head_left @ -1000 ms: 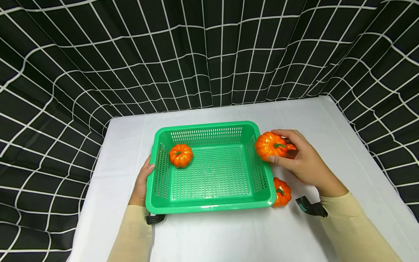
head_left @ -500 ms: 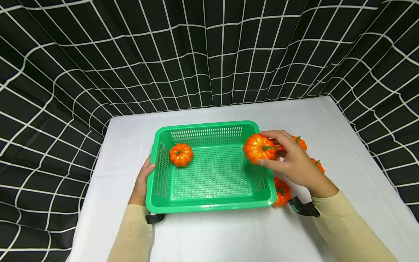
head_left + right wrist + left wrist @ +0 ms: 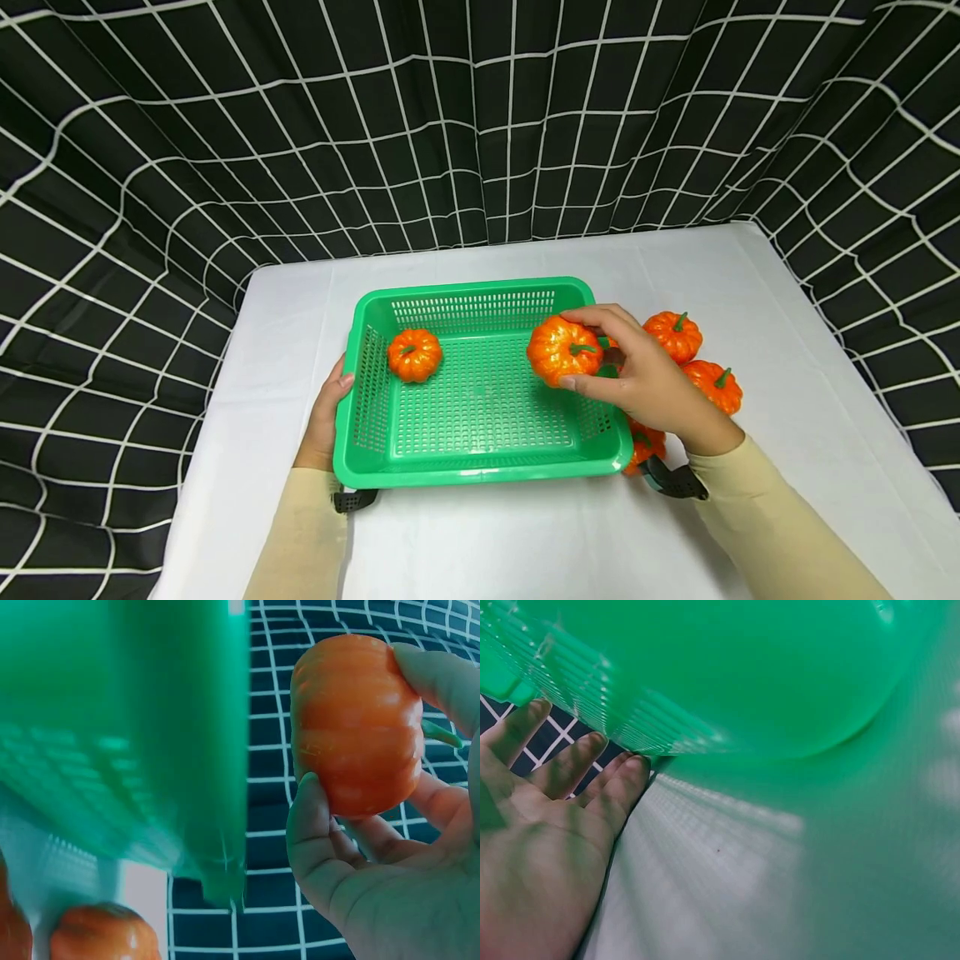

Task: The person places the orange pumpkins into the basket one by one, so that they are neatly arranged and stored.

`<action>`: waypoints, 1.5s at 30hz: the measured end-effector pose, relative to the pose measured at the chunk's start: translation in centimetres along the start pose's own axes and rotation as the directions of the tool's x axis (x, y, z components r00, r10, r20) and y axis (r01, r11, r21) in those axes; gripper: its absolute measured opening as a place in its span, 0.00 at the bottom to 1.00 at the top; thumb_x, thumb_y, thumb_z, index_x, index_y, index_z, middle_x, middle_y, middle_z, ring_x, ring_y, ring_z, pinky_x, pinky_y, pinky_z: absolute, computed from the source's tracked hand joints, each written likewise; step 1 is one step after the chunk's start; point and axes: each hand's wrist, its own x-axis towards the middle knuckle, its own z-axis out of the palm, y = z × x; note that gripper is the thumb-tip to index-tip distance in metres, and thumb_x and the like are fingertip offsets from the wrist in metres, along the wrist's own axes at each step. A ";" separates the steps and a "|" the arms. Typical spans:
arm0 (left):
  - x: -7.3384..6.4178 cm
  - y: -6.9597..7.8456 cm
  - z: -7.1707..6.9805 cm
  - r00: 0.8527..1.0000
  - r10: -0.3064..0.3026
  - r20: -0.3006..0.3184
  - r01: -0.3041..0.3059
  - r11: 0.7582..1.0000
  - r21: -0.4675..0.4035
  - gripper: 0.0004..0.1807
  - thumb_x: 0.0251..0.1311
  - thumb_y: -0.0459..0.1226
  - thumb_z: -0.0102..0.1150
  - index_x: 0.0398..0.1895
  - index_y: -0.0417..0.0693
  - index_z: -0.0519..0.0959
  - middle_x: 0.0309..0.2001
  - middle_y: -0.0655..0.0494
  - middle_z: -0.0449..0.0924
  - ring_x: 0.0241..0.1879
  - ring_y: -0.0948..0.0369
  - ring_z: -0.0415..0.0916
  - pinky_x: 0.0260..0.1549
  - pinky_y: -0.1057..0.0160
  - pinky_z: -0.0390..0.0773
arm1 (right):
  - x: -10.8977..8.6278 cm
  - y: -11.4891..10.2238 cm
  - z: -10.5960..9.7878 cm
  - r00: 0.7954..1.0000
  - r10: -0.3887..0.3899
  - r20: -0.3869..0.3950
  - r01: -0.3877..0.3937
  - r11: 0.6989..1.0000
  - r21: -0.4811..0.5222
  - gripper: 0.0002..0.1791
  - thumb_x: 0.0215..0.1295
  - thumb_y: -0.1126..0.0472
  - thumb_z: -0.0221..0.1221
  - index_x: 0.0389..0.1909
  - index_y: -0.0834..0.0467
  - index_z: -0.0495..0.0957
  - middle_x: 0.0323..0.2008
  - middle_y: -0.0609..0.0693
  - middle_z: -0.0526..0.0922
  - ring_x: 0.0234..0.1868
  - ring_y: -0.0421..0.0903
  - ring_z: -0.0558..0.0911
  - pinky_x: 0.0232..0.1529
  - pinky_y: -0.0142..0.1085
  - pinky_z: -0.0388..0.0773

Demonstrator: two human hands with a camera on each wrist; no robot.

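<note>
Hands (image 3: pixel 324 417) (image 3: pixel 652 385) on basket (image 3: pixel 483 477) and pumpkin (image 3: pixel 557 350)

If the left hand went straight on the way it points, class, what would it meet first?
Most likely the left wall of the green basket; the fingertips of the left hand seem to touch it, though depth is unclear.

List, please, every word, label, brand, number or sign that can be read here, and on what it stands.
None: no readable text shows on the green basket, the orange pumpkins, the black wrist gear or the grid-patterned curtain.
Any tiny marking on the basket floor would be too small to read.
</note>
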 end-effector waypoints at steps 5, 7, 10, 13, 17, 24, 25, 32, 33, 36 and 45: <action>-0.1 0.2 0.2 1.000 -0.003 -0.011 0.003 1.000 -0.005 0.39 0.76 0.44 0.36 0.90 0.54 0.52 0.77 0.39 0.64 0.62 0.51 0.76 0.56 0.56 0.82 | 0.5 -0.6 0.6 1.000 -0.021 0.022 0.022 1.000 -0.020 0.37 0.61 0.67 0.79 0.71 0.52 0.78 0.64 0.47 0.77 0.59 0.48 0.79 0.50 0.37 0.84; -0.1 0.2 0.2 1.000 -0.004 -0.010 0.004 1.000 -0.005 0.39 0.76 0.45 0.36 0.91 0.54 0.52 0.78 0.39 0.63 0.62 0.51 0.76 0.57 0.56 0.81 | 0.6 -0.8 0.9 0.999 -0.032 0.035 0.033 0.999 -0.019 0.38 0.61 0.66 0.80 0.71 0.51 0.78 0.64 0.46 0.77 0.60 0.48 0.78 0.51 0.37 0.84; -0.1 0.3 0.2 1.000 -0.005 -0.007 0.005 1.000 -0.001 0.39 0.76 0.45 0.36 0.91 0.55 0.51 0.79 0.40 0.63 0.63 0.51 0.75 0.57 0.56 0.81 | 0.7 -1.2 1.3 0.998 -0.035 0.054 0.036 0.999 -0.019 0.37 0.62 0.66 0.80 0.71 0.50 0.77 0.65 0.45 0.77 0.61 0.47 0.78 0.53 0.38 0.82; -0.1 0.2 0.1 1.000 -0.008 -0.004 0.008 1.000 -0.001 0.39 0.76 0.45 0.36 0.91 0.55 0.52 0.79 0.40 0.63 0.63 0.51 0.75 0.57 0.56 0.81 | 0.7 -1.7 1.7 0.997 -0.034 0.075 0.035 0.999 -0.014 0.38 0.62 0.65 0.80 0.72 0.51 0.77 0.66 0.46 0.76 0.62 0.48 0.77 0.54 0.39 0.82; 0.0 0.2 0.0 1.000 -0.011 -0.004 0.011 1.000 -0.004 0.40 0.76 0.45 0.37 0.91 0.55 0.52 0.79 0.40 0.63 0.62 0.52 0.76 0.57 0.56 0.81 | 0.7 -2.4 2.1 0.995 -0.040 0.095 0.041 0.999 -0.015 0.38 0.61 0.64 0.80 0.72 0.51 0.77 0.68 0.46 0.74 0.65 0.47 0.75 0.54 0.41 0.82; -0.1 0.3 0.2 1.000 -0.012 -0.011 0.012 1.000 0.012 0.39 0.76 0.45 0.36 0.91 0.55 0.51 0.80 0.42 0.62 0.65 0.51 0.73 0.58 0.58 0.80 | 0.9 -3.4 2.9 0.989 -0.078 0.123 0.081 0.996 -0.022 0.37 0.63 0.61 0.80 0.71 0.49 0.78 0.69 0.44 0.73 0.68 0.47 0.71 0.56 0.46 0.82; -0.1 0.3 0.2 1.000 -0.012 -0.011 0.012 1.000 0.014 0.39 0.77 0.45 0.36 0.91 0.55 0.51 0.80 0.43 0.61 0.65 0.51 0.72 0.58 0.58 0.79 | 1.0 -3.5 3.0 0.989 -0.085 0.125 0.088 0.996 -0.020 0.37 0.62 0.62 0.80 0.71 0.49 0.78 0.69 0.44 0.74 0.68 0.47 0.71 0.57 0.46 0.82; -0.1 0.3 0.2 1.000 -0.016 -0.009 0.016 1.000 0.007 0.39 0.76 0.46 0.35 0.91 0.58 0.51 0.81 0.47 0.61 0.68 0.49 0.70 0.60 0.57 0.79 | 1.6 -4.0 3.8 0.983 -0.128 0.128 0.131 0.991 -0.013 0.36 0.62 0.63 0.80 0.71 0.51 0.79 0.68 0.44 0.75 0.69 0.47 0.71 0.60 0.44 0.80; -0.1 0.3 0.2 1.000 -0.013 -0.010 0.013 1.000 0.009 0.39 0.77 0.46 0.36 0.91 0.57 0.52 0.81 0.47 0.61 0.68 0.49 0.70 0.59 0.57 0.79 | 1.7 -4.0 3.9 0.983 -0.132 0.129 0.135 0.991 -0.011 0.36 0.62 0.63 0.80 0.70 0.51 0.79 0.68 0.45 0.75 0.69 0.47 0.71 0.60 0.44 0.80; -0.1 0.2 0.2 1.000 -0.004 -0.006 0.004 1.000 0.009 0.39 0.76 0.45 0.36 0.91 0.57 0.51 0.82 0.45 0.60 0.68 0.49 0.70 0.59 0.58 0.79 | 2.1 -4.1 4.4 0.982 -0.135 0.135 0.137 0.991 0.001 0.36 0.62 0.63 0.80 0.70 0.51 0.79 0.68 0.45 0.75 0.70 0.47 0.70 0.60 0.45 0.80; -0.1 0.1 0.2 1.000 0.008 0.000 -0.008 1.000 -0.009 0.39 0.76 0.44 0.36 0.91 0.54 0.52 0.79 0.39 0.63 0.63 0.51 0.75 0.57 0.57 0.81 | 3.3 -4.0 5.9 0.977 -0.144 0.154 0.138 0.989 0.046 0.36 0.62 0.62 0.80 0.70 0.54 0.79 0.68 0.48 0.75 0.67 0.49 0.73 0.55 0.48 0.85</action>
